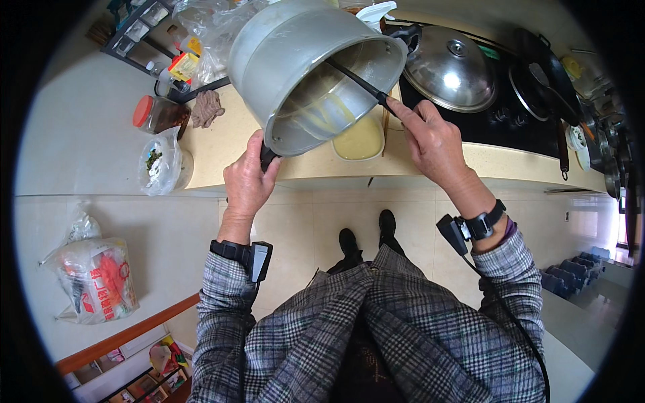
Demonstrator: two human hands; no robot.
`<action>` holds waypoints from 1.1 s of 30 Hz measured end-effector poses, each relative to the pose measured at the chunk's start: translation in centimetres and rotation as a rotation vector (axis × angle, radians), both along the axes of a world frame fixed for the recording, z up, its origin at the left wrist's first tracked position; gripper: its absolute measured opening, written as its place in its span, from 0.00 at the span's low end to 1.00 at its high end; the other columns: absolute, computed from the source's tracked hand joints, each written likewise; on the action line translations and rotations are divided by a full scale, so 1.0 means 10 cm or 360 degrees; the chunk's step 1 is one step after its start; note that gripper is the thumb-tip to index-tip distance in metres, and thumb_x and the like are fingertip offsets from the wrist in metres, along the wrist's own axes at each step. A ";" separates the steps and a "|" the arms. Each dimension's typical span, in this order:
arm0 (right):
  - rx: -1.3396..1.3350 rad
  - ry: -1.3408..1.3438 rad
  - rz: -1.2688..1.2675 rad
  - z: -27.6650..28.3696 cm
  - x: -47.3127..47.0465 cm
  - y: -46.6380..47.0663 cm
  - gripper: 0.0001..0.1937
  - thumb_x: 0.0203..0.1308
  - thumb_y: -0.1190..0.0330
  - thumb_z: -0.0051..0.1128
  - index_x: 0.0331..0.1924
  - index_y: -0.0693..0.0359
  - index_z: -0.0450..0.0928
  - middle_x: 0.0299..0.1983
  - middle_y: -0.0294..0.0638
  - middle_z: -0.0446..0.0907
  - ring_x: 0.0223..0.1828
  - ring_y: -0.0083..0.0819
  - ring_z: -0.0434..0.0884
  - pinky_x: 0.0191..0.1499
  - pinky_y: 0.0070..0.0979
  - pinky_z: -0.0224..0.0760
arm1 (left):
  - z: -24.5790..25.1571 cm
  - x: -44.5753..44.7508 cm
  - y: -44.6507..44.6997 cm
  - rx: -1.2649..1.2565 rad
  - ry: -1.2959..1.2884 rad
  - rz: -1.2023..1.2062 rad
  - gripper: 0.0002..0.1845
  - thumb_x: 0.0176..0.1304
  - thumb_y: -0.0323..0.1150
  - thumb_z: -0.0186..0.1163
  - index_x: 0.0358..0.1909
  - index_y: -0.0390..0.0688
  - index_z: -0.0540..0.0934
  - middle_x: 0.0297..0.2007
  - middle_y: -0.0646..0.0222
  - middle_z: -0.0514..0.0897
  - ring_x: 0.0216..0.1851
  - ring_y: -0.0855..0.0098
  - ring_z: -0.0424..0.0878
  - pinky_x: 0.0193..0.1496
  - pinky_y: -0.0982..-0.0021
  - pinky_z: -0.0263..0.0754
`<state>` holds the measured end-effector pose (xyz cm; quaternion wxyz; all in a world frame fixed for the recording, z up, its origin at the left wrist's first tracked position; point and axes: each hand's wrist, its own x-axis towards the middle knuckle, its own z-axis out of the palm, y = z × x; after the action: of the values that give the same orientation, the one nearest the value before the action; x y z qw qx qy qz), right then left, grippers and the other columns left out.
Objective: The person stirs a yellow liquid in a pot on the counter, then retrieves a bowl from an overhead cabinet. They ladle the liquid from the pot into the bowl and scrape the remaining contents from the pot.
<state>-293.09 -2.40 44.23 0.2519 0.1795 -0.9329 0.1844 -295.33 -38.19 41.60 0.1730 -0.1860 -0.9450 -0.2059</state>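
My left hand (250, 174) grips the black side handle of a large metal pot (274, 75). The pot is tilted with its mouth toward me, and streaks of pale yellow liquid coat its inner wall. In my right hand (433, 138) is a black-handled utensil (359, 80); its far end reaches into the pot and is hidden there. Below the pot's lower rim stands a white bowl (359, 160) holding a smooth pale yellow liquid. Part of the bowl is covered by the pot. Wooden chopsticks (387, 123) lie beside the bowl on its right.
A domed metal lid (456, 70) sits on the black stovetop (473, 126) at right, near a dark wok (546, 75). Left on the counter (216, 156) are a crumpled cloth (207, 109), a red-lidded jar (161, 115) and a bag-lined container (164, 163). Plastic bags (95, 282) hang at left.
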 end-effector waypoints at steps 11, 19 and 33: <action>0.0096 -0.0353 0.0123 0.27 0.60 0.31 0.32 0.54 0.81 0.63 0.66 0.53 0.81 0.34 0.42 0.73 0.25 0.40 0.81 0.29 0.34 0.80 | -0.01 -0.04 -0.07 -0.0051 -0.0004 0.0043 0.35 0.59 0.34 0.74 0.68 0.51 0.71 0.36 0.58 0.90 0.35 0.54 0.90 0.35 0.56 0.83; -0.0178 -0.0236 0.0123 0.16 0.10 -0.03 0.30 0.61 0.81 0.61 0.68 0.51 0.80 0.34 0.45 0.74 0.29 0.43 0.79 0.34 0.37 0.76 | 0.03 -0.02 -0.01 0.0009 0.0004 0.0012 0.35 0.59 0.34 0.75 0.67 0.49 0.71 0.36 0.58 0.90 0.36 0.54 0.90 0.36 0.57 0.84; -0.0177 -0.0568 0.0212 0.43 0.66 0.37 0.27 0.60 0.81 0.60 0.65 0.55 0.81 0.33 0.46 0.74 0.29 0.45 0.79 0.35 0.36 0.78 | 0.03 -0.03 -0.04 -0.0040 -0.0024 0.0043 0.34 0.60 0.35 0.75 0.67 0.50 0.72 0.36 0.59 0.90 0.35 0.54 0.91 0.35 0.57 0.84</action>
<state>-286.52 1.31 48.55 0.0793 0.1912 -0.9372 0.2808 -295.68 -38.57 41.88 0.1662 -0.1737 -0.9513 -0.1929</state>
